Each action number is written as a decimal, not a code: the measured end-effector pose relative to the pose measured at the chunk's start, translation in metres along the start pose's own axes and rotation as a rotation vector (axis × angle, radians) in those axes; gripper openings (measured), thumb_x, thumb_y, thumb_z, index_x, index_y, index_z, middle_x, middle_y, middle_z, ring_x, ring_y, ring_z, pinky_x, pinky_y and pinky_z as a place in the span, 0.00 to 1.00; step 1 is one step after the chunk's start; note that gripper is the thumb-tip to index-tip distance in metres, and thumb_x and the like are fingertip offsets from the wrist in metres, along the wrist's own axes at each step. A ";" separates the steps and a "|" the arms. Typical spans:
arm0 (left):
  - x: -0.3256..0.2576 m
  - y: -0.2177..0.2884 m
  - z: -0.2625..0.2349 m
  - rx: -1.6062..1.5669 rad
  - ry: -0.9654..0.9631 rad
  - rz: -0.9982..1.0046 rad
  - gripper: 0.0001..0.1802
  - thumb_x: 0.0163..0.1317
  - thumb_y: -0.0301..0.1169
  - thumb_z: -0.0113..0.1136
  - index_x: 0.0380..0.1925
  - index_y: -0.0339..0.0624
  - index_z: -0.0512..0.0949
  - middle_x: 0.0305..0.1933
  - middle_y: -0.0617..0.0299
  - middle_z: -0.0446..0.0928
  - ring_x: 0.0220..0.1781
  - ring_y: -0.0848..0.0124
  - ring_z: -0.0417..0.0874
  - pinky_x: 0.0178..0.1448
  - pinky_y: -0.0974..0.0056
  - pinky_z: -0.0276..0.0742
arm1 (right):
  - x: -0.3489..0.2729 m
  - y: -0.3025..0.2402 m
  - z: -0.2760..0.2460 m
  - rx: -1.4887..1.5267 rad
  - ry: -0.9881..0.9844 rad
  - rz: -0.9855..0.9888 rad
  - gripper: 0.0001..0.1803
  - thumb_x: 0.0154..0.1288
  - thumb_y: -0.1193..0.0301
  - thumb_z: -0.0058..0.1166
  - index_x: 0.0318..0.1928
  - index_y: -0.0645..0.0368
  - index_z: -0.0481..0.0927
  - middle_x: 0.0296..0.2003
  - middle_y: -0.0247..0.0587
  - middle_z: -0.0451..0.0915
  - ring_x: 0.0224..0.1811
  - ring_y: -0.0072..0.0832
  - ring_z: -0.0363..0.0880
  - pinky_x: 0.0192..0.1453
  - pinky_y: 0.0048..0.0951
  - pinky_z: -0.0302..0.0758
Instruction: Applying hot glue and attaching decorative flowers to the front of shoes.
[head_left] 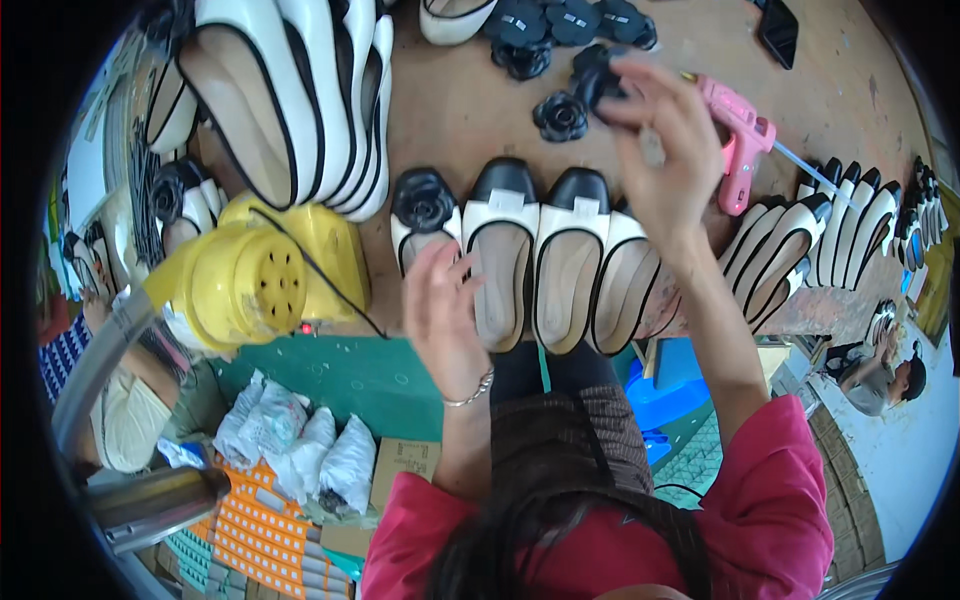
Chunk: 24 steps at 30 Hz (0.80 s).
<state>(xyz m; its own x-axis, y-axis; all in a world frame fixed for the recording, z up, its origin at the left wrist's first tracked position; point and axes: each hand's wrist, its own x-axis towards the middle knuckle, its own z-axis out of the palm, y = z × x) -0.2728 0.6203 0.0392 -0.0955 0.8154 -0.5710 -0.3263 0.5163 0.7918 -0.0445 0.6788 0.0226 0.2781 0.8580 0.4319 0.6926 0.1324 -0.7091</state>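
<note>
A row of white flat shoes (500, 270) with black toes and black edging lies along the near edge of the table. The leftmost one carries a black flower (424, 200) on its toe. Over that shoe's opening hovers my left hand (440, 315), fingers apart and holding nothing. Farther back, my right hand (665, 140) pinches a loose black flower (593, 78) at its fingertips; both are slightly blurred. Beside it lies another black flower (560, 117), and several more flowers (573, 22) are gathered at the back. To the right rests a pink glue gun (738, 140) with a glue stick in it.
Stacked white shoes (290, 100) stand at the back left, behind a yellow machine (245, 270) with a cable. More shoes (780, 245) line the right side. A dark phone (778, 35) lies at the far right. Plastic bags (300, 440) sit below the table, and other people work at both sides.
</note>
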 end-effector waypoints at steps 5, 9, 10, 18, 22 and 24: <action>-0.002 -0.012 0.027 -0.536 -0.318 -0.297 0.18 0.71 0.35 0.47 0.51 0.31 0.72 0.46 0.55 0.78 0.46 0.68 0.81 0.53 0.61 0.79 | -0.069 -0.065 -0.010 0.086 -0.335 -0.149 0.15 0.39 0.83 0.55 0.32 0.61 0.82 0.46 0.46 0.78 0.51 0.44 0.77 0.51 0.37 0.76; -0.009 -0.015 0.021 -0.381 -0.206 -0.283 0.14 0.71 0.33 0.49 0.45 0.33 0.76 0.42 0.59 0.80 0.41 0.74 0.82 0.48 0.67 0.81 | -0.078 -0.089 -0.027 0.068 -0.258 0.034 0.18 0.39 0.85 0.55 0.34 0.59 0.84 0.42 0.44 0.80 0.46 0.42 0.77 0.48 0.35 0.75; -0.012 -0.017 0.019 -0.333 -0.179 -0.250 0.13 0.70 0.31 0.49 0.45 0.33 0.76 0.43 0.59 0.80 0.41 0.73 0.82 0.47 0.67 0.81 | -0.080 -0.092 -0.030 0.013 -0.186 0.044 0.17 0.42 0.85 0.58 0.37 0.59 0.84 0.40 0.42 0.80 0.42 0.39 0.77 0.43 0.33 0.75; -0.025 -0.022 0.009 -0.130 -0.125 -0.139 0.13 0.70 0.29 0.49 0.47 0.31 0.76 0.43 0.58 0.80 0.41 0.73 0.82 0.47 0.68 0.80 | -0.095 -0.088 -0.002 0.104 -0.433 0.102 0.12 0.51 0.79 0.61 0.38 0.61 0.81 0.36 0.41 0.78 0.36 0.38 0.78 0.38 0.33 0.76; -0.017 -0.023 0.002 -0.201 -0.140 -0.301 0.21 0.71 0.35 0.48 0.57 0.30 0.68 0.51 0.53 0.77 0.50 0.69 0.79 0.56 0.65 0.75 | -0.091 -0.087 0.000 0.081 -0.477 0.129 0.10 0.51 0.79 0.61 0.37 0.62 0.81 0.35 0.43 0.79 0.36 0.38 0.78 0.38 0.33 0.76; -0.010 -0.031 -0.006 -0.378 -0.160 -0.351 0.30 0.70 0.37 0.48 0.65 0.30 0.56 0.57 0.51 0.72 0.62 0.63 0.72 0.67 0.61 0.63 | -0.083 -0.082 0.009 0.021 -0.269 0.248 0.09 0.51 0.79 0.62 0.35 0.63 0.81 0.33 0.44 0.79 0.34 0.39 0.79 0.38 0.33 0.76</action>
<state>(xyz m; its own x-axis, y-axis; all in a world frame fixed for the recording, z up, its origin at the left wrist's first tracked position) -0.2670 0.5947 0.0188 0.2146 0.6557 -0.7239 -0.6310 0.6588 0.4097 -0.1300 0.6012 0.0398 0.2484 0.9649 0.0852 0.6113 -0.0879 -0.7865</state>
